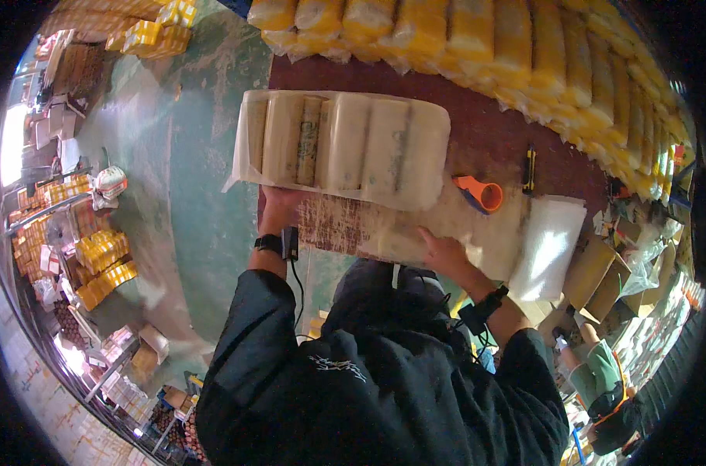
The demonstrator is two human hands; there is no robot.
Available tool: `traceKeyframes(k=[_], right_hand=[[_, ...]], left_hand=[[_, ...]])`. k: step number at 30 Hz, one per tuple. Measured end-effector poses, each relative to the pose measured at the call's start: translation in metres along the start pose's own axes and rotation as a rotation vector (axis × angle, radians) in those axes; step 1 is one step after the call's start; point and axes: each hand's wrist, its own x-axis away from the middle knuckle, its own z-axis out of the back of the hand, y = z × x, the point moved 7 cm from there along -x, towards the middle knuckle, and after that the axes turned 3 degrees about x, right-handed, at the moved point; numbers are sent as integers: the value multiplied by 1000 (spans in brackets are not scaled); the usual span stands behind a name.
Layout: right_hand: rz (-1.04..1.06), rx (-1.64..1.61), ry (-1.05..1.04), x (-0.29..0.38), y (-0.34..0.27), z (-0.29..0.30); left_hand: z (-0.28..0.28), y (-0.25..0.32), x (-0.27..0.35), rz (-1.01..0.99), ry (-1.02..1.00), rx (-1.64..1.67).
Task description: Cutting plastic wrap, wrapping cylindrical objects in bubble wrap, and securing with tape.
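Note:
A bundle of several rolls in translucent plastic film lies across the maroon tabletop, its left end jutting past the table's edge. Dark printing shows faintly through the film. My left hand is at the bundle's near left edge; its fingers are hidden beneath. To the right, my right hand is over the worn near edge of the table, index finger extended, with nothing seen in it. Beyond it lie an orange plastic ring-shaped tool and a yellow-and-black utility knife.
Stacked yellow plastic-wrapped packs line the table's far side. A glossy translucent sheet lies at the right, near open cardboard boxes. A person is at the lower right. Yellow-taped cartons stand left across the green floor.

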Motion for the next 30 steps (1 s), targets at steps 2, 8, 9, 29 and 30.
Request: traceKeyframes(k=[2, 8, 9, 29, 30], right_hand=[[67, 120, 38, -13, -5, 23], [150, 99, 36, -45, -20, 51], [111, 55, 35, -48, -17, 53], [37, 22, 144, -17, 30, 24], [63, 45, 131, -13, 36, 13]], left_hand=[[-2, -2, 1, 5, 8, -1], [-16, -6, -3, 48, -139, 0], [-26, -9, -3, 53, -140, 0], [70, -127, -6, 146, 30, -951], [65, -152, 14, 222, 45, -1056]])
